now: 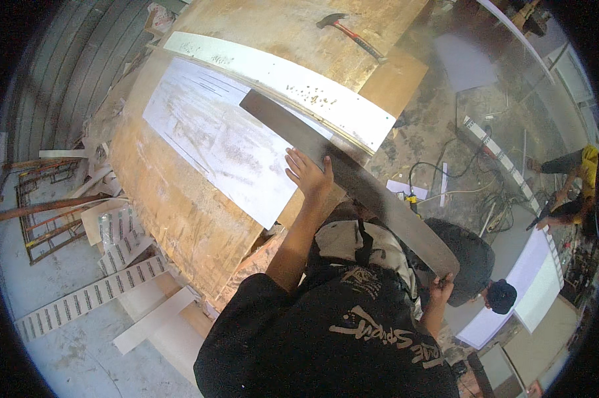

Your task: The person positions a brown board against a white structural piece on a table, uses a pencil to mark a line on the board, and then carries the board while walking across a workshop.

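Some fingers of the right hand (pixel 441 290), gripping the strip's end at lower right, are hidden. The left hand (pixel 309 174), fingers loosely spread, is mid-frame over the white sheet (pixel 206 126); its thumb's contact is unclear. The long, flat, grey-brown strip (pixel 394 211) slants from upper centre.

The long board (pixel 356 174) was grey-brown; beyond it lay a white strip (pixel 273 79), dark-speckled, and a red-and-black hammer (pixel 353 38); left of it, a white sheet (pixel 213 136), grey-smudged, dark-lined.

Black short-sleeved shirt (pixel 313 345) with pale lettering (pixel 387 337)
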Action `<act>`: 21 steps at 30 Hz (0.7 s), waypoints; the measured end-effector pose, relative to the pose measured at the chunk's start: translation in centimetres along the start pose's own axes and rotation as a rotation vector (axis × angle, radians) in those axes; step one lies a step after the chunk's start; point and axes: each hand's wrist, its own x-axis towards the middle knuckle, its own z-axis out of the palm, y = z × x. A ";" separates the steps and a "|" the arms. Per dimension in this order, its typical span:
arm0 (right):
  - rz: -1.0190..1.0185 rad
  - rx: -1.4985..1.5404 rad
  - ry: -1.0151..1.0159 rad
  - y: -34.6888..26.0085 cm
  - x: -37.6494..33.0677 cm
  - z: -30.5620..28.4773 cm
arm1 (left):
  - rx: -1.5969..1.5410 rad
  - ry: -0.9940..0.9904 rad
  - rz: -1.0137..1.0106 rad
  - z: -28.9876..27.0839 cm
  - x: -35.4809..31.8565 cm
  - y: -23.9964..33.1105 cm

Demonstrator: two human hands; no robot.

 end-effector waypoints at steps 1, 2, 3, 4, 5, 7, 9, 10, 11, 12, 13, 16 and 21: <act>0.006 -0.044 -0.053 0.0 -0.7 0.5 | -0.029 0.035 0.031 0.0 0.1 -0.2; -0.014 -0.096 -0.043 0.0 -1.2 0.8 | -0.040 0.041 0.046 -0.1 0.2 -0.3; -0.073 -0.171 0.025 0.1 -1.6 0.9 | -0.024 0.002 0.042 -0.2 0.4 -0.3; -0.102 -0.184 -0.117 0.1 -1.7 0.8 | -0.045 0.030 0.053 -0.2 0.6 -0.3; -0.169 -0.219 -0.201 0.1 -1.6 0.6 | -0.038 0.014 0.044 -0.3 0.7 -0.2; -0.163 -0.193 -0.289 0.0 -0.9 0.0 | -0.015 0.003 0.043 -0.5 1.1 0.0; -0.023 -0.070 -0.293 -0.3 0.7 -0.1 | 0.022 -0.016 0.045 -0.6 1.6 0.2; -0.134 -0.220 -0.266 -0.4 1.4 0.0 | 0.011 0.004 0.076 -0.6 2.0 0.4; -0.245 -0.371 -0.236 -0.5 2.0 0.3 | 0.008 -0.004 0.090 -0.5 2.4 0.5; -0.256 -0.379 -0.120 -0.7 2.4 0.7 | 0.016 -0.030 0.097 -0.4 2.9 0.7; -0.259 -0.356 -0.177 -0.8 2.6 1.2 | -0.002 -0.010 0.117 -0.3 3.3 0.8; -0.084 -0.025 -0.102 -1.0 2.2 2.8 | -0.030 -0.003 0.153 0.0 4.4 1.2; -0.110 -0.047 -0.062 -0.5 2.3 3.2 | -0.057 0.012 0.217 0.1 5.5 1.2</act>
